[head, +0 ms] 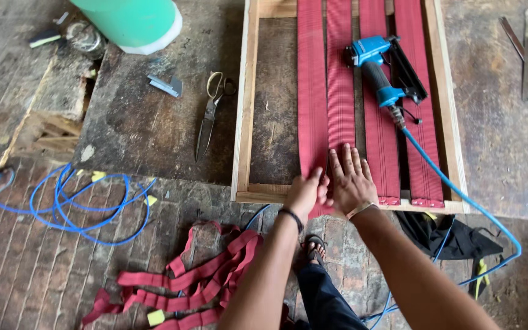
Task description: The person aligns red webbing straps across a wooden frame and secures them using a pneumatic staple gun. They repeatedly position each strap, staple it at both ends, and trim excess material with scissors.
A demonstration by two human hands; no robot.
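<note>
A wooden frame lies on a worn workbench, with several red webbing straps stretched lengthwise across it. My right hand presses flat, fingers spread, on the near end of one strap at the frame's front rail. My left hand grips the end of the neighbouring strap at the same rail, fingers curled over it. A blue pneumatic staple gun rests on the straps farther back, apart from both hands.
Large scissors lie left of the frame. A green bucket stands at the back left. The gun's blue air hose runs off the bench's right side; more hose and loose red webbing lie on the brick floor.
</note>
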